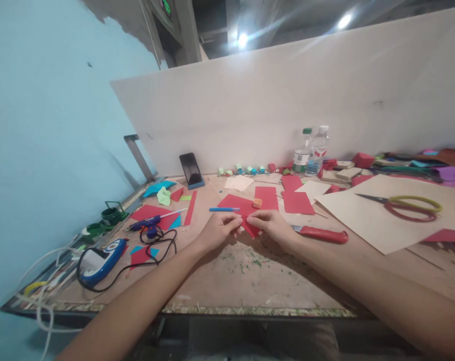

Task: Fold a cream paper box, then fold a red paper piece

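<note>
Both my hands meet over the middle of the table, pinching a piece of red paper (250, 228) between thumbs and fingers. My left hand (221, 228) grips its left side, closed. My right hand (270, 224) is closed on the right side. Just beyond my fingers lie a red sheet (237, 201) and a blue pen (223, 209). A small orange paper piece (257, 203) rests on the red paper there. To the right of my right hand is a knife with a red handle (323, 234); my forearm hides part of its blade.
Scissors (411, 205) lie on a large cream sheet (366, 220) at right. A blue glue gun (148, 224) with a black cord is at left, near a blue-and-white device (105, 263). A phone (191, 169) and two bottles (302, 155) stand at the back.
</note>
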`<state>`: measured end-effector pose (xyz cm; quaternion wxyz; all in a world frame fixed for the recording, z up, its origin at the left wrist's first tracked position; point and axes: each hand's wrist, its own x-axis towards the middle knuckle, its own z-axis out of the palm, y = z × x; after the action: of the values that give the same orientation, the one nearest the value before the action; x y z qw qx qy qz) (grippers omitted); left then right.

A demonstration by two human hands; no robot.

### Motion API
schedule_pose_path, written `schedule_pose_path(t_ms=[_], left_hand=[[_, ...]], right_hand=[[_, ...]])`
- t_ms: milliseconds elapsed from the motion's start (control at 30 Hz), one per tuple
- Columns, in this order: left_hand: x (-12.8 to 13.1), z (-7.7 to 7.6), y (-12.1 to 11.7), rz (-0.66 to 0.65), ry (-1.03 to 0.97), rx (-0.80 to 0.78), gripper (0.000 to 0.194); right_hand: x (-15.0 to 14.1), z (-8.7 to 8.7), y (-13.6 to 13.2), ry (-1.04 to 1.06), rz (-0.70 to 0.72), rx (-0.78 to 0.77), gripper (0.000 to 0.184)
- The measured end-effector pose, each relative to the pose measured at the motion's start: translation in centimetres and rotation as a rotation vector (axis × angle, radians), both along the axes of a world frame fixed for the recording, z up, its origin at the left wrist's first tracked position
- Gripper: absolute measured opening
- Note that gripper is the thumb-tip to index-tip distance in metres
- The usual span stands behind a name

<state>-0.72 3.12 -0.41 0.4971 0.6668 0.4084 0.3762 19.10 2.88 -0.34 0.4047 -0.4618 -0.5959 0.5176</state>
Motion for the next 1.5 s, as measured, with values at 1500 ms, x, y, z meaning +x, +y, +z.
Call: schedule_pose_path(t_ms=[1500], left_hand=[[-0.3, -0.3, 1.1, 0.164, -0.089, 0.003, 0.046]], right_hand=[[0.2, 0.3, 0.3, 0.000, -0.103, 0.004, 0.028]])
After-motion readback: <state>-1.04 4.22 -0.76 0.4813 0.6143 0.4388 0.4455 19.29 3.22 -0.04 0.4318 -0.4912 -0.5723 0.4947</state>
